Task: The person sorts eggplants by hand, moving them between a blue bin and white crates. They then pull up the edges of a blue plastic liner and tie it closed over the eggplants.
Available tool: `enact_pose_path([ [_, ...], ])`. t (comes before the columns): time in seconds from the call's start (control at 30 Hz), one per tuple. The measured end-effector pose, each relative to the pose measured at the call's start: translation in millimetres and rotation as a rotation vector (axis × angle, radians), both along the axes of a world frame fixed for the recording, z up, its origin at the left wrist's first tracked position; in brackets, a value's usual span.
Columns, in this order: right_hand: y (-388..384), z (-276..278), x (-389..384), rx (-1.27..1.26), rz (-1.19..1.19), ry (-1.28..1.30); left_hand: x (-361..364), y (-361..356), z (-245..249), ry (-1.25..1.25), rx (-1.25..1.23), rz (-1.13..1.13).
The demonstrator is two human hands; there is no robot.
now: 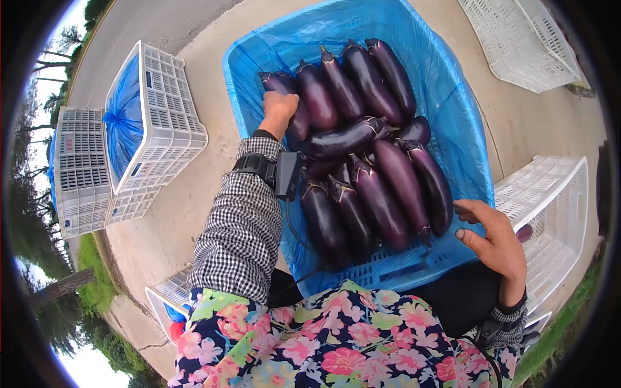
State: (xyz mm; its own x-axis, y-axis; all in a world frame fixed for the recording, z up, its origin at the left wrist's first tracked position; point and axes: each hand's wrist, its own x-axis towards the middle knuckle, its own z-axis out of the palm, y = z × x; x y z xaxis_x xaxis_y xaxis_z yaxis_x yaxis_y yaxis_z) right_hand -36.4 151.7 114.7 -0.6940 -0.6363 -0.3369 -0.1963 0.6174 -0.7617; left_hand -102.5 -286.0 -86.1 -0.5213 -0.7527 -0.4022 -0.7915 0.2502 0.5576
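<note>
Eggplant at the left hand: a dark purple eggplant (299, 123) lies directly under the left hand's fingers, at the end of the upper row.
Left hand: the left hand (278, 110) has its fingers bent over that eggplant; whether it grips or only presses, I cannot tell.
Right hand: the right hand (493, 240) is open and holds nothing, thumb and fingers spread apart.
Eggplant near the right hand: a long eggplant (432, 186) lies just beyond its fingertips, tilted; contact cannot be told.
Crosswise eggplant: just below the left hand, one eggplant (343, 140) lies sideways between the two rows.
Blue liner: the blue plastic liner (464, 123) surrounds the eggplants, its wall rising between the two hands' far sides.
Left wrist: a black device (288, 175) sits behind the left hand, over a checked sleeve (239, 226).
White crates: one crate (559, 223) stands beyond the right hand; a bag-lined crate (169, 97) stands left of the left hand.
</note>
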Motion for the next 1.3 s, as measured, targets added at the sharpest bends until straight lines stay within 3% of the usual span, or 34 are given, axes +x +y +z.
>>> enact_pose_path([
  [0.07,1,-2,-3,0.004,0.014,0.008,10,16,23,-0.041,-0.435,-0.252],
  [0.1,2,-3,-4,0.006,0.008,-0.005,10,16,27,-0.052,-0.431,-0.261],
  [0.17,2,-5,-6,-0.018,0.041,0.006,11,7,31,-0.299,-0.530,-0.666],
  [0.23,3,-5,-7,-0.026,0.054,0.003,9,4,33,-0.328,-0.447,-0.663],
  [0.3,3,-6,-9,-0.033,0.065,0.003,8,10,32,-0.172,-0.395,-0.450],
  [0.5,5,-6,-8,-0.006,0.051,-0.008,5,18,33,-0.158,-0.382,-0.319],
  [0.57,6,-6,-8,-0.014,0.073,0.000,6,14,43,0.038,-0.318,-0.262],
  [0.63,3,-4,-8,-0.023,0.049,-0.032,14,21,58,0.171,-0.376,-0.355],
  [0.7,4,-6,-9,-0.027,0.011,-0.050,27,45,94,0.485,-0.126,-0.477],
  [0.77,2,-17,-9,-0.211,-0.130,-0.147,34,65,103,0.545,-0.005,-0.504],
  [0.83,-35,-25,-35,-0.445,-0.302,-0.058,43,133,145,0.748,0.334,-0.573],
  [0.93,-85,-34,-74,-0.508,-0.317,-0.202,47,176,166,0.833,0.908,-0.538],
  [0.97,-94,-38,-83,-0.538,-0.336,-0.314,42,168,159,0.837,0.911,-0.540],
  [1.03,-94,-67,-100,-0.541,-0.313,-0.363,22,131,122,0.579,0.428,-0.794],
  [1.1,-97,-83,-111,-0.368,-0.233,-0.028,19,95,67,0.159,-0.037,-0.910],
  [1.17,-108,-88,-120,-0.306,-0.186,0.057,34,100,51,-0.157,-0.295,-1.118],
  [1.23,-117,-100,-138,-0.124,0.070,0.032,45,108,38,-0.290,-0.363,-1.248],
  [1.3,-123,-118,-145,-0.060,0.113,0.096,43,107,36,-0.265,-0.346,-1.224],
])
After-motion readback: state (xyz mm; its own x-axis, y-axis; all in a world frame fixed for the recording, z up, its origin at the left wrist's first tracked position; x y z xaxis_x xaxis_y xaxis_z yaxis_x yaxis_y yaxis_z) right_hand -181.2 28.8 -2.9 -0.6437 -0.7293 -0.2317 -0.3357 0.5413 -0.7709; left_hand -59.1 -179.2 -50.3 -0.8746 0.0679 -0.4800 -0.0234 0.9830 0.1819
